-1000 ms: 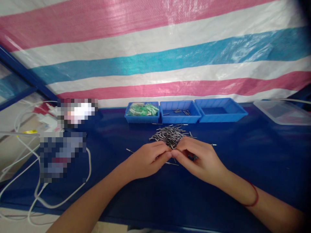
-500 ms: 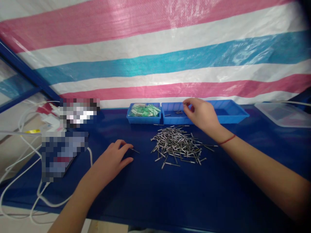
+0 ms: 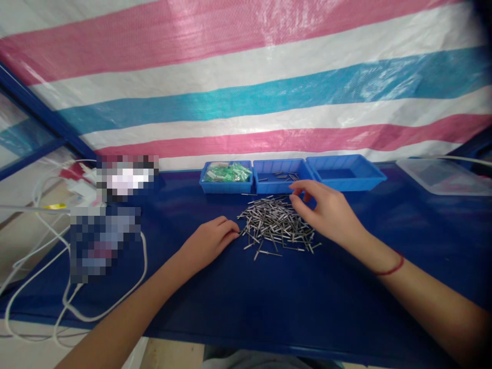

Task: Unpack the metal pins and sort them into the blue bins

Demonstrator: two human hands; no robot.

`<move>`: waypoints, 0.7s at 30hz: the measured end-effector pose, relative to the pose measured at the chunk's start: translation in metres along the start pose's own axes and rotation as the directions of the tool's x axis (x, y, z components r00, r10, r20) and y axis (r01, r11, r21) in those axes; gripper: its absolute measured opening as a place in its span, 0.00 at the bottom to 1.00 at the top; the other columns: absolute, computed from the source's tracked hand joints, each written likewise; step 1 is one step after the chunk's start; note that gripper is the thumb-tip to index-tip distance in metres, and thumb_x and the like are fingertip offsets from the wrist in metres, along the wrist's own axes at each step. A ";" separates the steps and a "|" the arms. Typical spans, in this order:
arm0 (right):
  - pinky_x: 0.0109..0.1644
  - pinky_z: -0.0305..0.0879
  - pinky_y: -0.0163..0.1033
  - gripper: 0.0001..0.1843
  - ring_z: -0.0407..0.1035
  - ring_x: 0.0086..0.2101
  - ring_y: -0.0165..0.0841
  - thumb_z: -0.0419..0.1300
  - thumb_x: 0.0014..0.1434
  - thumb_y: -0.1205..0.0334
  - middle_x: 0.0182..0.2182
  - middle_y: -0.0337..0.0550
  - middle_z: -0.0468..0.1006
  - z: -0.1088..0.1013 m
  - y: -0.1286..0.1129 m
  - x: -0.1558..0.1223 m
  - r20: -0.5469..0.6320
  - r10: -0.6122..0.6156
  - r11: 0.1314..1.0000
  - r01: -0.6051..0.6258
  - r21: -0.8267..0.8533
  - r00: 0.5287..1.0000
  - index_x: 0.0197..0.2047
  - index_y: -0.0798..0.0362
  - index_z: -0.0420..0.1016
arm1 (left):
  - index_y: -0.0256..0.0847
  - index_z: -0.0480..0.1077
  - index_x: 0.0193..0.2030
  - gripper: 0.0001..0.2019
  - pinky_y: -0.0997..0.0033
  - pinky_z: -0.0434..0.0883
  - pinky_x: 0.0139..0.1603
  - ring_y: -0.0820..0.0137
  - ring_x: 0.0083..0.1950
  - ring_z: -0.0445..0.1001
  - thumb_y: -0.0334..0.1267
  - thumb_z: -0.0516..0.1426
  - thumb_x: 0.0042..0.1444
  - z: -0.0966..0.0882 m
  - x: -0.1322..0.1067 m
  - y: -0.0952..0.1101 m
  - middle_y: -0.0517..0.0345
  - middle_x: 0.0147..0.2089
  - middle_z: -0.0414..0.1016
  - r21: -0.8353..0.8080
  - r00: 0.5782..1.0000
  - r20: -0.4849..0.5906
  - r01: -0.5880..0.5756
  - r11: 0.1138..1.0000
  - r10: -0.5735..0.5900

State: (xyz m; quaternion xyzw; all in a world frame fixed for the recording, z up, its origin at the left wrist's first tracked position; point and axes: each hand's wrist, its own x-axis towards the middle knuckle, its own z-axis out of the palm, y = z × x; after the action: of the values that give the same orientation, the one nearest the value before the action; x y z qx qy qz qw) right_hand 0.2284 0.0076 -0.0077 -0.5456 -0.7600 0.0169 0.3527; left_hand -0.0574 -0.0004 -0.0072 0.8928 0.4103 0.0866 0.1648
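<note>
"When you look along the table [image 3: 269, 307] from the left, what do you meet first?"

"White cables [image 3: 145, 256], looping across its left end. Next comes my left hand [image 3: 215, 238], with its fingertips at the left edge of the heap of metal pins [image 3: 277, 223]."

"Is it gripping one?"

"The thumb and fingers are drawn close together, but I can't tell whether a pin sits between them."

"And past it?"

"The left blue bin [image 3: 226, 188], filled with green packets [image 3: 230, 173], stands near the back. Then the heap itself lies on the table in front of the bins, a few strays along its near side. Behind it is the middle bin [image 3: 272, 188], with several loose pins [image 3: 294, 177] on its floor."

"What about your other hand?"

"My right hand [image 3: 326, 207] is raised at the right side of the heap, thumb and forefinger parted, the gap plain to see. Beyond it is the right bin [image 3: 342, 185], just beside the middle one."

"Farther right?"

"A red cord [image 3: 392, 267] circles my wrist, and a clear plastic container [image 3: 442, 177] lies toward the table's right end."
</note>
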 end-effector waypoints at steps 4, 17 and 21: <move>0.41 0.67 0.41 0.09 0.72 0.35 0.37 0.54 0.61 0.63 0.36 0.45 0.79 0.007 -0.001 -0.013 0.059 -0.018 0.999 0.016 0.038 0.998 0.41 0.53 0.74 | 0.40 0.70 0.43 0.10 0.71 0.69 0.47 0.70 0.43 0.73 0.39 0.49 0.66 0.008 0.022 0.000 0.56 0.42 0.73 -0.057 0.992 -0.078 -0.104 0.993 0.100; 0.47 0.67 0.50 0.13 0.71 0.42 0.42 0.56 0.62 0.55 0.41 0.50 0.78 0.010 -0.001 -0.020 0.217 -0.222 0.975 0.222 0.028 0.951 0.44 0.53 0.75 | 0.38 0.70 0.46 0.12 0.62 0.66 0.54 0.64 0.48 0.69 0.38 0.47 0.66 0.016 0.037 0.009 0.50 0.45 0.72 -0.034 0.956 -0.274 -0.122 0.992 0.108; 0.47 0.68 0.51 0.14 0.70 0.44 0.44 0.57 0.61 0.55 0.44 0.51 0.77 0.012 -0.003 -0.021 0.241 -0.223 0.973 0.229 0.003 0.945 0.47 0.53 0.73 | 0.41 0.66 0.56 0.18 0.56 0.59 0.64 0.60 0.62 0.61 0.46 0.51 0.64 0.016 0.032 0.011 0.46 0.59 0.65 -0.048 0.948 -0.295 -0.139 0.989 0.119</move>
State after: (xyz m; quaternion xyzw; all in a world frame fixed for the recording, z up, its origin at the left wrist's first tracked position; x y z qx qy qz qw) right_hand 0.2228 -0.0071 -0.0267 -0.4532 -0.8547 0.0327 0.2512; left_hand -0.0239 0.0139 -0.0175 0.8889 0.3676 0.2419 0.1269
